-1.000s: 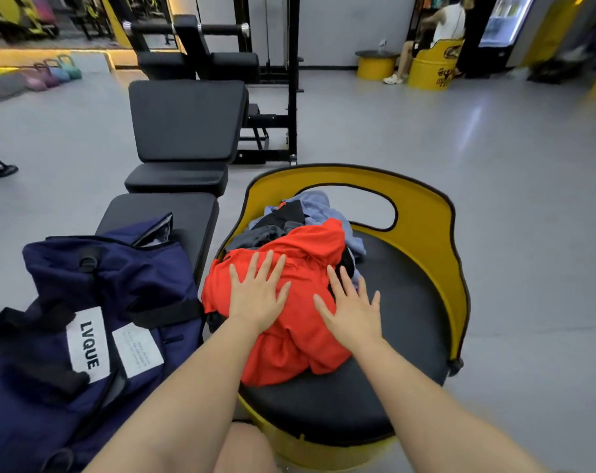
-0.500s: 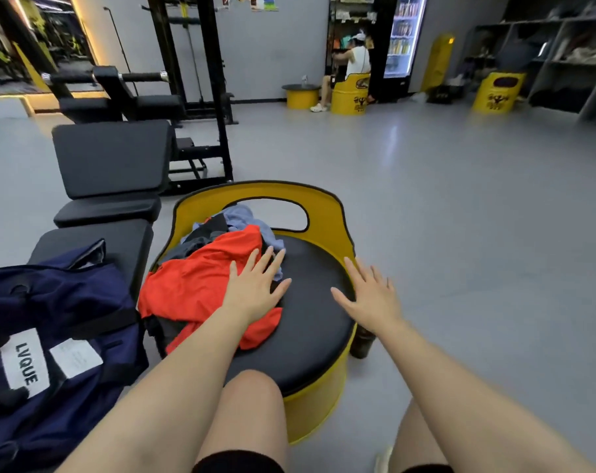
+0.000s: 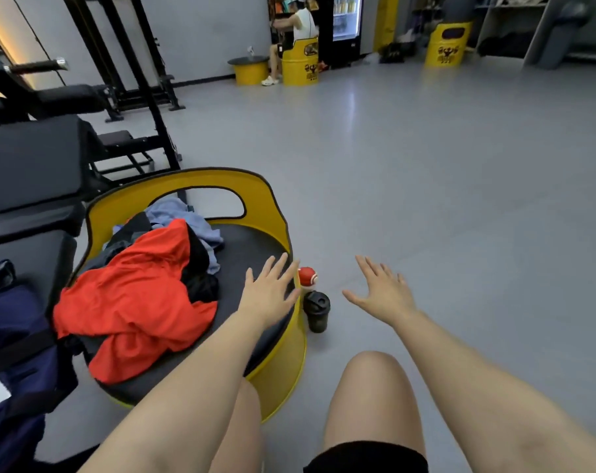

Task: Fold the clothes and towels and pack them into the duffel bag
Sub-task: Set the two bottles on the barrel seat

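A crumpled orange-red garment (image 3: 132,295) lies on the black seat of a yellow barrel chair (image 3: 272,230), over a black piece (image 3: 201,264) and a light blue one (image 3: 184,216). The navy duffel bag (image 3: 13,363) sits at the left edge on a black bench. My left hand (image 3: 269,291) hovers with fingers spread over the seat's right edge, off the clothes. Over the bare floor to the right, my right hand (image 3: 381,291) is spread flat and holds nothing.
A black shaker bottle (image 3: 317,310) and a red-and-white ball-shaped object (image 3: 307,276) stand on the floor right of the chair. Black gym benches (image 3: 33,158) and a rack fill the left. A seated person (image 3: 296,32) and yellow barrels are far back. Grey floor stretches right.
Both hands have left the orange garment and swung right; the right hand is now over the floor. The view has turned right, bringing the bottle and ball into sight.
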The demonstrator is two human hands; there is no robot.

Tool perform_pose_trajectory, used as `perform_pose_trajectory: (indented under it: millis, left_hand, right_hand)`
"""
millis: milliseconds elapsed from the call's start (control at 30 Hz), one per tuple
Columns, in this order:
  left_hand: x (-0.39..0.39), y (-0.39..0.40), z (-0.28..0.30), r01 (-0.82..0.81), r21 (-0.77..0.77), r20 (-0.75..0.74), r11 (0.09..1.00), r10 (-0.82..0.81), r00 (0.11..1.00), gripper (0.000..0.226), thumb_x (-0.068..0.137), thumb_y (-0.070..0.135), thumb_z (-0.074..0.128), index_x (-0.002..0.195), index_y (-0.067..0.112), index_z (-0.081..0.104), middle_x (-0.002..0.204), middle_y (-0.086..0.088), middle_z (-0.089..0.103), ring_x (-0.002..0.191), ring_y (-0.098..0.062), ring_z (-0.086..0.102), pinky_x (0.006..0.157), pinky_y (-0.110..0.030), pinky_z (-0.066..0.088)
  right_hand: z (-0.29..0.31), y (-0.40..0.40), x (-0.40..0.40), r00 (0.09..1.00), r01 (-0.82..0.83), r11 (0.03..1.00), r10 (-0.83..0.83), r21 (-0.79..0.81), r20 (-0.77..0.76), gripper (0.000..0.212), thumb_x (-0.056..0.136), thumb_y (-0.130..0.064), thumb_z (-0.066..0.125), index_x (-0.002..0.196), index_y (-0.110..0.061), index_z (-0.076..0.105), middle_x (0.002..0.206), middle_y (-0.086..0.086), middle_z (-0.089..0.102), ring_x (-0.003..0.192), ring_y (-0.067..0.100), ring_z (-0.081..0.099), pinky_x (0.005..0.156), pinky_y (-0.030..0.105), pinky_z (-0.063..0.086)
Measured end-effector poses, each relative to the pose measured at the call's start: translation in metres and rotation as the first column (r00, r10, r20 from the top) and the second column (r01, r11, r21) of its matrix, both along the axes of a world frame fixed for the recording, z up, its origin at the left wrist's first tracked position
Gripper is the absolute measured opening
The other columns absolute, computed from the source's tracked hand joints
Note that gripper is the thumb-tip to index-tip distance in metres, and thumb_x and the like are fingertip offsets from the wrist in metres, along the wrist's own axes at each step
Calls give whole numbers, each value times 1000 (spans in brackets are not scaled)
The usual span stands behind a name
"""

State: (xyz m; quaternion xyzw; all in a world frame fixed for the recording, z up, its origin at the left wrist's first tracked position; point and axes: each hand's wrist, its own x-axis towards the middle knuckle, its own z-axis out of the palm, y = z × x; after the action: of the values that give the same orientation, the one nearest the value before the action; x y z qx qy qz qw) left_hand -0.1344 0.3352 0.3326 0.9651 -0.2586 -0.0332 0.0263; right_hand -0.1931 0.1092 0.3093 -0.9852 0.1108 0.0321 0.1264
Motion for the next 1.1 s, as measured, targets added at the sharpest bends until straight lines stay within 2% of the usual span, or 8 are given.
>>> perform_pose_trajectory:
  millis: [100,267,433,633,833,1100]
  left_hand:
    - [4,-26,-25,32,-28,-88,999,-35,996,59,101,45,28,152,31,3,160,7,-4,147,-17,-2,116,-49,12]
    - [23,-64,-81,63,-132,-254,989,-95,963,62,99,43,37,152,30,8,160,9,-3,146,-16,9,112,-38,28]
    - [51,-98,-125,-11,-139,-386,990,-44,922,65,100,38,38,153,23,4,160,-2,-4,147,-19,4,116,-35,21]
    - [98,-123,-191,-233,-160,-530,959,115,840,62,101,35,35,152,21,4,160,-6,-3,147,-23,4,117,-37,18]
    - [140,-146,-249,-486,-192,-658,852,255,708,58,102,32,31,152,23,4,160,-4,-4,147,-23,1,119,-38,14]
    - [185,-161,-313,-676,-151,-665,722,432,609,56,102,26,31,152,15,7,158,-11,3,145,-29,10,118,-38,15]
  right_hand:
    - [-23,-17,5,999,13,1000,-13,16,-52,85,88,-65,42,153,-31,-1,161,-5,7,147,23,10,117,48,12]
    - [-66,-36,29,989,13,999,-8,30,-146,88,87,-62,48,153,-28,1,161,-5,7,147,23,10,117,48,13]
    - [-108,-47,61,976,0,997,16,73,-217,90,87,-60,51,153,-29,-1,161,-5,3,148,23,6,118,47,9]
    - [-173,-59,103,953,-7,991,47,131,-301,94,86,-58,55,153,-29,-4,161,-6,1,148,21,4,119,46,8]
    - [-244,-61,150,931,-23,982,90,189,-353,97,84,-55,61,152,-29,-3,161,-5,2,148,22,6,119,46,11]
    - [-310,-44,206,923,-72,960,167,271,-346,99,80,-54,65,153,-26,5,160,-4,9,143,23,20,115,44,22]
